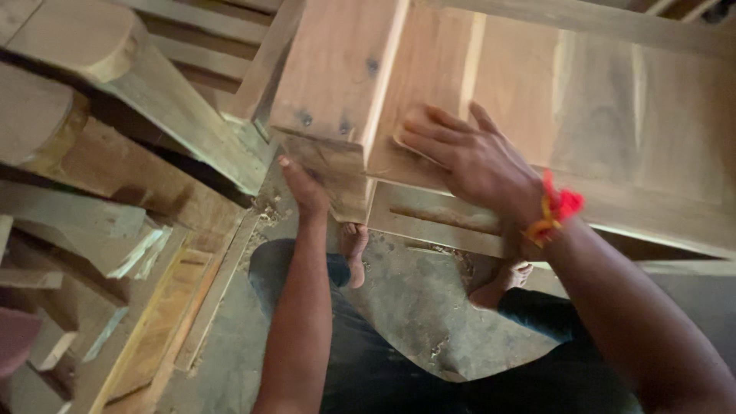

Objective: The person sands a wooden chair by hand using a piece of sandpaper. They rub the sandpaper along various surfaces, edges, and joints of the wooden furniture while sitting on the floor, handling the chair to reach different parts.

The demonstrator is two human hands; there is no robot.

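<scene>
Wooden panel piece [583, 100]: large pale-brown assembly of joined boards, filling the upper right and tilted over the person's legs.
Thick block [337, 69]: squared end of the same assembly, at upper centre, with dark knots on its near face.
Right hand [468, 157]: flat on the panel, fingers together, pressing a small pad whose pale edge shows under the fingertips [418, 130].
Wristband [556, 211]: red and orange thread on the right wrist.
Left hand [305, 188]: against the block's lower corner; its grip is hidden, cannot tell.
Bare feet [354, 249]: on the dusty floor [414, 307] below.
Timber stack [115, 153]: planks and offcuts at left.
</scene>
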